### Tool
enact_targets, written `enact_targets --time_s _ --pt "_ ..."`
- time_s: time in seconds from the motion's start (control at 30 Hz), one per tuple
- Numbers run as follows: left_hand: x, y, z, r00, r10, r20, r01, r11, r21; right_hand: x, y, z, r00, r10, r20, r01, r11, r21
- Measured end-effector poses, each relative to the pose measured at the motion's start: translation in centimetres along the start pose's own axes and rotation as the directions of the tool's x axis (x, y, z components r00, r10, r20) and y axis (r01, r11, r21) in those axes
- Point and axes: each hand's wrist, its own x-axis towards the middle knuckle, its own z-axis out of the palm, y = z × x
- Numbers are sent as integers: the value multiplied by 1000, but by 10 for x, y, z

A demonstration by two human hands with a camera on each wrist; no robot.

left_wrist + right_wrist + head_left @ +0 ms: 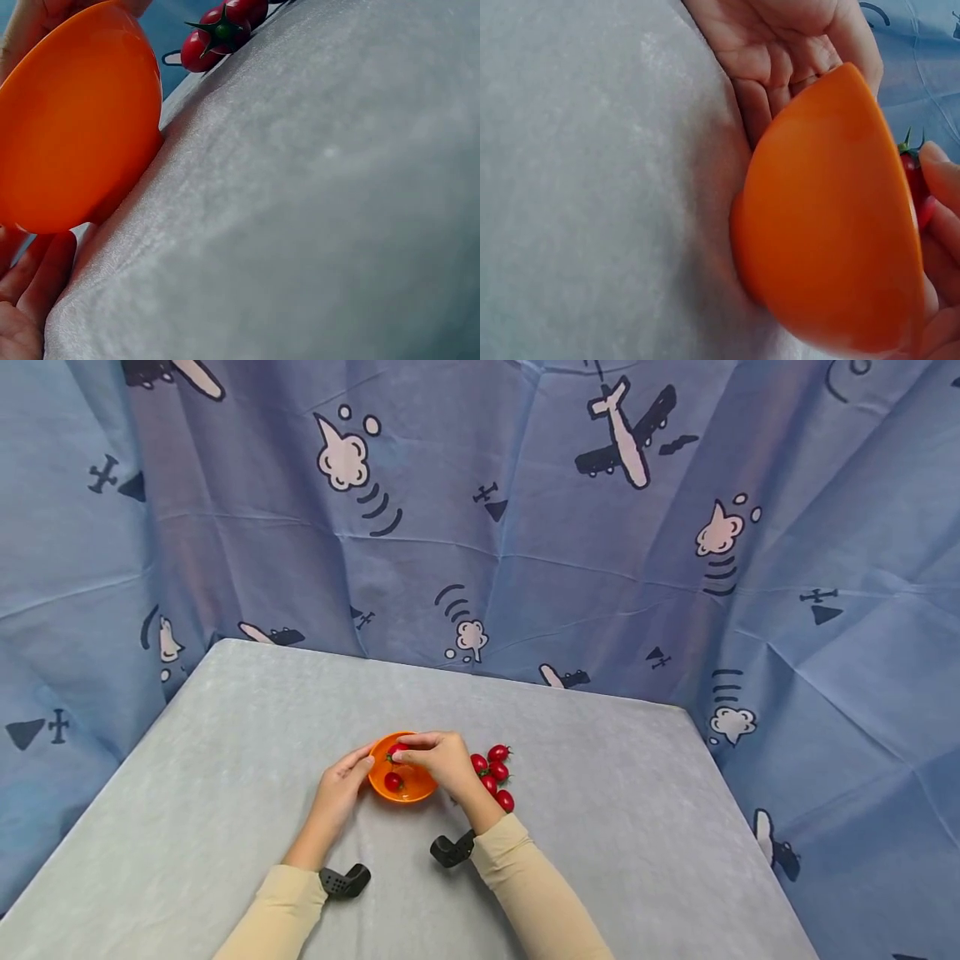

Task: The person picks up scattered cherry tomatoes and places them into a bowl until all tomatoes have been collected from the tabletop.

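An orange bowl (411,792) stands on the table, one cherry tomato (393,782) lying inside it. My left hand (339,787) holds the bowl's left side, thumb by the rim and fingers along the outer wall, as the right wrist view also shows. Over the bowl, my right hand (442,762) pinches another cherry tomato (915,184) between thumb and fingers; its green stalk shows. Right of the bowl lie several more red cherry tomatoes (498,771), partly covered by my right hand and wrist.
A pale grey cloth covers the table (637,827). Behind and at both sides hangs a blue curtain (465,560) printed with aeroplanes. Each wrist wears a black band with a camera (347,882).
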Motion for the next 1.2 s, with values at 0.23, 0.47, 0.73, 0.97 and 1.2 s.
enact_targets --time_s 0.23,0.47,0.73,0.97,1.2 --pt "-1 -2 0 1000 -5 12 5 1000 4 -1 3 5 998 21 -55 -25 997 -78" --pt "-5 -5 -2 1000 -20 15 20 999 29 -3 6 15 994 -49 -95 26 974 -227" --pt "-8 -3 -3 1000 -1 1 1 1000 5 -3 2 17 997 -64 -32 48 931 -363" --pt "-5 -5 -1 1000 4 11 -4 1000 -19 -2 1 18 994 -107 -35 84 911 -405" --pt "-2 -1 1 1000 13 14 -13 999 -34 -3 -2 22 986 -169 -11 146 882 -447"
